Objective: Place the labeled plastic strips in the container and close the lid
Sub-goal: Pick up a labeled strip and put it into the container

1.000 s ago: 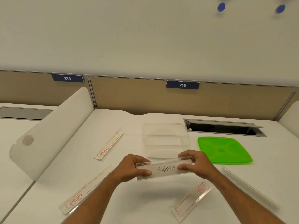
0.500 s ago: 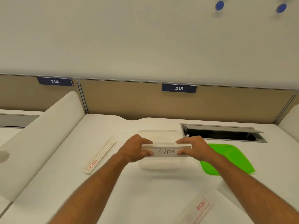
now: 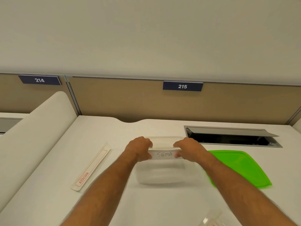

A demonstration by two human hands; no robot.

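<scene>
Head view: you have both hands out in front of you over the white desk (image 3: 146,206). Your left hand (image 3: 140,150) is closed on the left end of a clear plastic strip (image 3: 164,154) with "SIGMA" handwritten on it, thumb under the front face and fingers curled over the top edge. Your right hand (image 3: 189,150) is closed the same way on the right end. You hold the strip level, written side toward you, over the open mouth of the clear container (image 3: 162,175); whether it touches the rim cannot be told, because the container is transparent and its edges are faint. The container stands on the desk directly beneath your hands, its far rim showing just past your knuckles.

To your right, the green lid (image 3: 239,167) lies flat on the desk just beside the container, off it, so the container is uncovered. To your left, a second strip with a red label (image 3: 91,167) lies flat on the desk, angled away from you, well apart from the container. At the lower right edge, a part of another clear strip with red print (image 3: 211,222) is cut off by the frame.

Behind the lid a cable hatch (image 3: 231,136) stands open in the desk. On the tan partition are two dark number plates, "214" (image 3: 39,80) and "215" (image 3: 182,86)
</scene>
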